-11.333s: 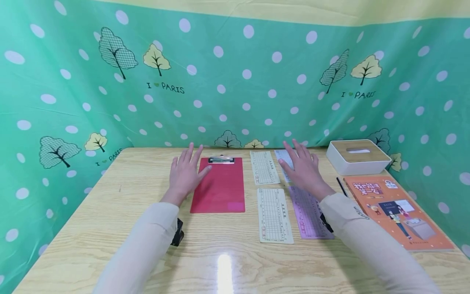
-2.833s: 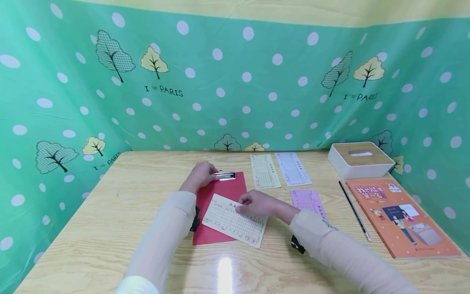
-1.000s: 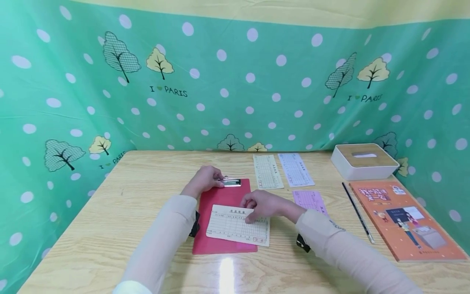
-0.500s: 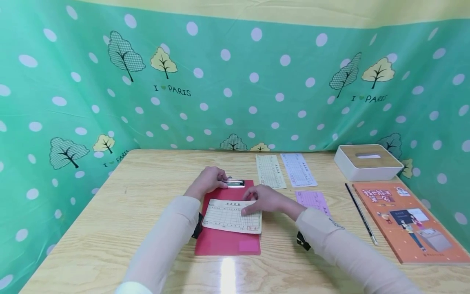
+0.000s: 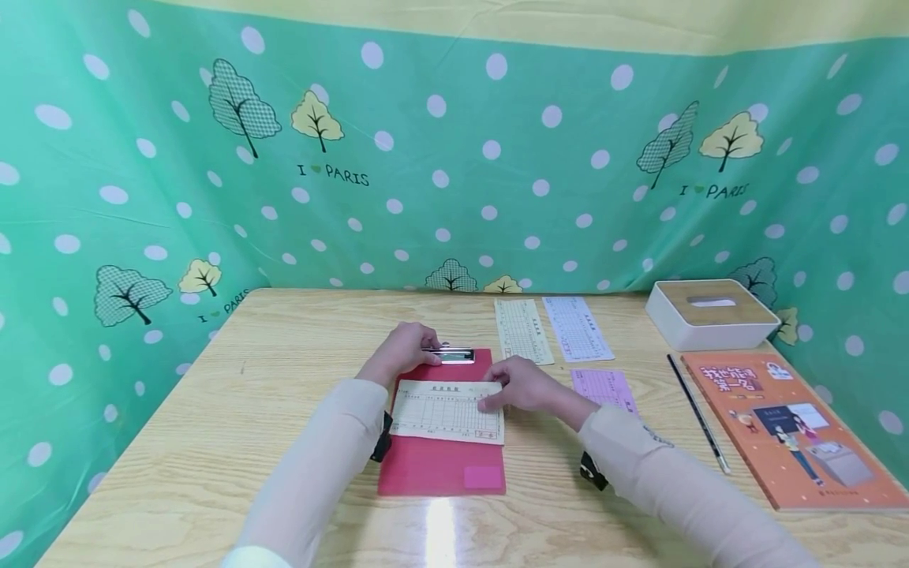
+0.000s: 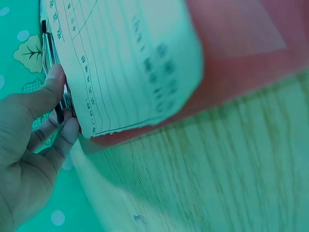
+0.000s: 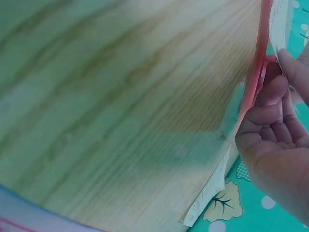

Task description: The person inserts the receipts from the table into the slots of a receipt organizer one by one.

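A red clipboard (image 5: pixel 426 469) lies on the wooden table in front of the person. My left hand (image 5: pixel 406 347) grips the left end of its metal clip (image 5: pixel 458 356). In the left wrist view, thumb and fingers of the left hand (image 6: pixel 36 140) pinch the clip (image 6: pixel 66 99) from both sides. A cream printed form (image 5: pixel 440 412) lies over the clipboard's middle, just below the clip. My right hand (image 5: pixel 524 385) pinches this form's right edge. In the right wrist view, the right hand (image 7: pixel 275 140) holds the form (image 7: pixel 278 29) between thumb and fingers.
Behind and right lie a pale yellow form (image 5: pixel 523 331), a bluish form (image 5: pixel 577 328) and a purple form (image 5: pixel 605 389). Farther right are a pencil (image 5: pixel 699 414), an orange book (image 5: pixel 788 434) and a white tissue box (image 5: pixel 710 327) with a wooden lid.
The cream form went from the table onto the clipboard, then straightened and slid up towards the clip. Both hands, first held open above the table, now grip things. The clipboard came nearer the person.
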The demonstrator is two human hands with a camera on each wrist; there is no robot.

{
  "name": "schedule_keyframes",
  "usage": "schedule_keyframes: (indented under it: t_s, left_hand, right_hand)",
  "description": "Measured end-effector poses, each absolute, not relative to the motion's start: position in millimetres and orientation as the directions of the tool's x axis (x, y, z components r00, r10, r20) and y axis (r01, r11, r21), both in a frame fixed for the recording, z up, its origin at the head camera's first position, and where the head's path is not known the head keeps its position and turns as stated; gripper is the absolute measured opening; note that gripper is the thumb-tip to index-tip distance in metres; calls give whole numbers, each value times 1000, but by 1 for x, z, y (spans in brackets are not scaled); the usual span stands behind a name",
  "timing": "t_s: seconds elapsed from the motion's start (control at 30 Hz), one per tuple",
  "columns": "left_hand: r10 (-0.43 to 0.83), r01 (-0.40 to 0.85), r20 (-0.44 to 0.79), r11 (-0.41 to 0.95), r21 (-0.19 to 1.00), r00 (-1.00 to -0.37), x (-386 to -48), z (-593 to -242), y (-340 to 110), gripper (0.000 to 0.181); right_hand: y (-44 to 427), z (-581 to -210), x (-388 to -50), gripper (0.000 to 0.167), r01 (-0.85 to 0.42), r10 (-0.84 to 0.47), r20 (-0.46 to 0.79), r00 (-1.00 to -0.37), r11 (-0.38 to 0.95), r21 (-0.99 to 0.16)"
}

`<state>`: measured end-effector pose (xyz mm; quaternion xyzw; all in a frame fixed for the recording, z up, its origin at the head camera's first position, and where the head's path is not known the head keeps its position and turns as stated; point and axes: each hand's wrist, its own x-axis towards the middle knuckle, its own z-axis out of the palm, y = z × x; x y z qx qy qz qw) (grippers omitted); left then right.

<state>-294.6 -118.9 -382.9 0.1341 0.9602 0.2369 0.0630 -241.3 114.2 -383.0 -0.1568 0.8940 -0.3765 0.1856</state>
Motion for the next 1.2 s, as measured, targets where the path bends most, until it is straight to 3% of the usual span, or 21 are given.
schedule_keyframes:
  t_s: [0.1,0.47,0.77,1.0,1.2]
  left_hand:
    - [287,230,-59,858,459,-956,-294,-382,-119,13]
    - [336,295,-57,886,359,-940,-294,-377,-119,15]
    - [319,268,-59,872,410,-946,-295,-384,-121,17]
    - [352,325,8,853,408,-936,-293,-386,-120,14]
    - [330,285,-22,845,452,-944,-293,-384,-119,9]
  right_hand:
    - [114,-383,-243,18,-127,-389,-212,-896,683,-719]
    - [105,-384,-244,37,-101,-354,-231,-906,713,-694]
    - [97,-382,-240,36,-91,-307,-222,-925,748,-657]
    - [97,-382,-237,36,-79,-289,-215,-933,745,-662]
    - [96,-383,-239,33,-73,-274,-213,-938,755,-652]
